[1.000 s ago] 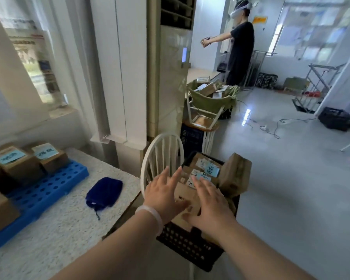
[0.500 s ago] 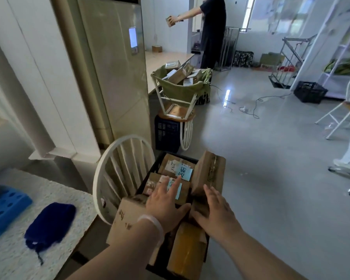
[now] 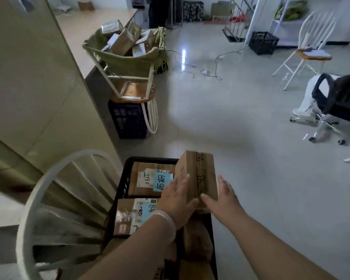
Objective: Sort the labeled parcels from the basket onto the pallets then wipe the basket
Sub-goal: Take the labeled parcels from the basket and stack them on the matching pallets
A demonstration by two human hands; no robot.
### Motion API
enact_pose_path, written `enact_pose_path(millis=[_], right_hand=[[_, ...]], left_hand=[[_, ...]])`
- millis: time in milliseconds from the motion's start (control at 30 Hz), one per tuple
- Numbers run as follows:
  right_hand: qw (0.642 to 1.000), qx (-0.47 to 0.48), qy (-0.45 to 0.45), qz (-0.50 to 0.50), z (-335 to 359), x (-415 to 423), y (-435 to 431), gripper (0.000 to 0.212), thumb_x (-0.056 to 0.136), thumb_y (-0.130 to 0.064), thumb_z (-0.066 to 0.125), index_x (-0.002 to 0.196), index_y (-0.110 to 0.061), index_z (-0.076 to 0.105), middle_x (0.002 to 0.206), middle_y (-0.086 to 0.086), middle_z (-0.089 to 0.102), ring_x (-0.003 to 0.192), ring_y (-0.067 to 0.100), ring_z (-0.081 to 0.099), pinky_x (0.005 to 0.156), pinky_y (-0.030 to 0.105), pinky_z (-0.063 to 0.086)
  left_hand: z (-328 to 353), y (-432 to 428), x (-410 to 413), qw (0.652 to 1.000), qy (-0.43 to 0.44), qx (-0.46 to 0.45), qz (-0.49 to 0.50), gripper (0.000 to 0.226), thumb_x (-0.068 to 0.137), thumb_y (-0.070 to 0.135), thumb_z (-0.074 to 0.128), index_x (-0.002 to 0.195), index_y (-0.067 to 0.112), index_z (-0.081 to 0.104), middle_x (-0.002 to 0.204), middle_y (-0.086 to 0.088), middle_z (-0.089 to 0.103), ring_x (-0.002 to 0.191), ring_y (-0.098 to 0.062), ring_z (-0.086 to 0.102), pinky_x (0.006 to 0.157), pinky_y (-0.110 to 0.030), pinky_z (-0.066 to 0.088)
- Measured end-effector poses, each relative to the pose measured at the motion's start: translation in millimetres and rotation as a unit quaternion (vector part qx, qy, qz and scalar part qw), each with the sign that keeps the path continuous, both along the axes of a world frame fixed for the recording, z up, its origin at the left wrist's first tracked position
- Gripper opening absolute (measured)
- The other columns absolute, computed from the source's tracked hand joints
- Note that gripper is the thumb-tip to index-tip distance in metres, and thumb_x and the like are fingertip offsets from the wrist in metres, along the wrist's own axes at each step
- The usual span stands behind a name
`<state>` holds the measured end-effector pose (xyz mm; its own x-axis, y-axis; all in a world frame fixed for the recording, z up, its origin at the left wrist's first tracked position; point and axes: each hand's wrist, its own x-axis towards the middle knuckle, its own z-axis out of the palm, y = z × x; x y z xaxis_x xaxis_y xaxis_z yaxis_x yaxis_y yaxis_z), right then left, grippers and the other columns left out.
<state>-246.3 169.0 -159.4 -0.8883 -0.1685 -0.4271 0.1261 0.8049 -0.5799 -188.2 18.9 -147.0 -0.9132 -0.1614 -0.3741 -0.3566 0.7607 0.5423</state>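
- a tilted brown parcel (image 3: 196,172) stands on end at the far right corner of the black basket (image 3: 124,178); its top rises above the rim
- the left hand (image 3: 177,201) lies flat against the parcel's left face, fingers straight and pointing away; a pale wristband (image 3: 168,219) circles that wrist
- the right hand (image 3: 223,197) lies along the parcel's right face, fingers spread and relaxed, thumb at the near edge; the parcel sits between the two palms
- left of the hands, two flat parcels with blue labels lie in the basket: a far one (image 3: 148,180) and a near one (image 3: 133,215), partly under the left forearm
- a white chair back (image 3: 49,199) stands just beside the basket's left side
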Motion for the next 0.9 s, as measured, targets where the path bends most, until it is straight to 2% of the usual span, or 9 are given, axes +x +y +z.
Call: enact_pose_path(millis=[133,200,367,500,600,733,900], right_hand=[[0.995,-0.039,-0.061,-0.066,-32.6,-16.0,-9.3,0.106,0.086,-0.049,0.066,0.155,-0.03,-0.012,0.164,0.003,0.01,0.149,0.028,0.018,0.118,0.049,0.027],[0.99,-0.061,-0.086,-0.089,-43.9,-18.0,-10.8,0.103,0.088,-0.044,0.066,0.156,-0.03,-0.01,0.161,0.004,0.021,0.145,0.028,0.028,0.114,0.044,0.034],[0.98,-0.141,-0.083,-0.117,-48.7,-18.6,-11.3,0.077,0.088,-0.031,0.07,0.151,-0.028,0.026,0.138,0.0,0.051,0.125,0.02,0.051,0.095,0.031,0.049],[0.977,-0.169,-0.07,-0.11,-28.5,-12.7,-9.7,0.071,0.093,-0.027,0.065,0.151,-0.025,0.025,0.137,0.0,0.051,0.125,0.019,0.05,0.089,0.023,0.044],[0.974,-0.197,-0.054,-0.099,-7.6,-2.4,-8.0,0.067,0.097,-0.028,0.059,0.152,-0.026,0.022,0.14,0.0,0.049,0.126,0.019,0.05,0.092,0.026,0.046],[0.968,-0.239,-0.038,-0.062,24.3,19.4,-4.4,0.065,0.1,-0.032,0.053,0.154,-0.029,0.018,0.142,-0.001,0.047,0.122,0.017,0.052,0.093,0.026,0.051],[0.945,-0.324,-0.032,-0.022,62.5,49.9,1.5,0.056,0.102,-0.038,0.045,0.153,-0.036,0.023,0.144,-0.004,0.044,0.128,0.019,0.05,0.102,0.045,0.05]], left_hand=[[-30.0,0.7,-25.2,0.999,-0.031,0.017,-0.028,0.075,0.096,0.047,0.048,0.151,0.048,-0.003,0.163,0.009,-0.008,0.149,-0.023,0.002,0.119,-0.049,0.013],[-43.4,2.1,-28.7,0.998,-0.045,0.038,-0.026,0.077,0.097,0.043,0.049,0.151,0.05,-0.006,0.162,0.012,-0.012,0.15,-0.022,0.003,0.119,-0.047,0.014],[-56.0,4.7,-29.6,0.997,-0.024,0.072,-0.005,0.081,0.096,0.031,0.053,0.15,0.049,-0.006,0.162,0.012,-0.014,0.149,-0.022,0.017,0.117,-0.043,0.03],[-41.4,7.3,-25.9,0.995,-0.002,0.101,0.027,0.082,0.095,0.024,0.053,0.152,0.046,-0.001,0.163,0.012,-0.01,0.147,-0.02,0.019,0.11,-0.039,0.041],[-23.8,9.7,-17.8,0.992,0.027,0.113,0.048,0.084,0.094,0.022,0.056,0.152,0.046,0.0,0.162,0.014,-0.008,0.147,-0.018,0.019,0.111,-0.039,0.04],[6.6,17.1,-1.4,0.987,0.067,0.115,0.094,0.092,0.09,0.035,0.063,0.152,0.043,-0.004,0.158,0.01,0.0,0.141,-0.021,0.031,0.108,-0.038,0.043],[50.9,31.5,32.3,0.978,0.127,0.022,0.165,0.102,0.078,0.063,0.065,0.154,0.037,0.001,0.156,0.003,0.005,0.145,-0.024,0.017,0.115,-0.041,0.028]])
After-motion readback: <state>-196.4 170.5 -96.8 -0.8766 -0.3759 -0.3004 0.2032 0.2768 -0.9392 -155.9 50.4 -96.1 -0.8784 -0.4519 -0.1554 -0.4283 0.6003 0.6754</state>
